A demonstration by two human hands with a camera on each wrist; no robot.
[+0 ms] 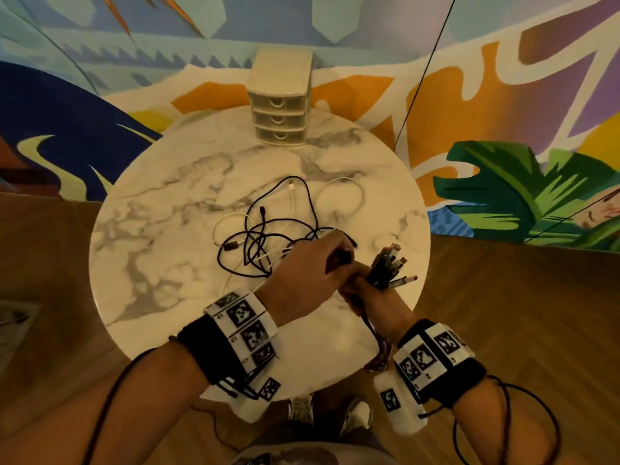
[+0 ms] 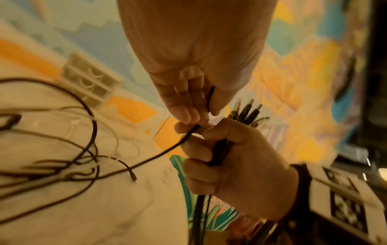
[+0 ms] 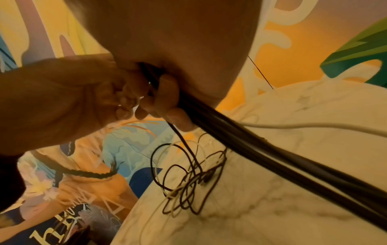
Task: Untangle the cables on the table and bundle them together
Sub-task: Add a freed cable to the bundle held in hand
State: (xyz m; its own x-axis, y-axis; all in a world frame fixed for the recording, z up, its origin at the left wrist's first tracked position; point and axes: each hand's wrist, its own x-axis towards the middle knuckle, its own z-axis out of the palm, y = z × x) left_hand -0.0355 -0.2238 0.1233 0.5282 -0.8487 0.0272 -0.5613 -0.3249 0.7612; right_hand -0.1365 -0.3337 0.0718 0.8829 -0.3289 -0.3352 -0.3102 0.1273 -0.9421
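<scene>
Nearest, right hand [image 1: 364,292] clenches the gathered bundle [image 1: 391,266] upright at the table's [image 1: 141,270] right edge; left hand [image 1: 307,266] pinches a black cable [image 2: 146,160] trailing leftward into the tangle [image 1: 268,236] at centre.

A small cream plastic three-drawer organiser [image 1: 280,105] stands at the far edge of the round white marble-patterned table [image 1: 157,229], in the upper middle of the head view. Behind it a colourful painted mural [image 1: 503,95] fills the top, above the brown wooden floor [image 1: 503,297].
</scene>
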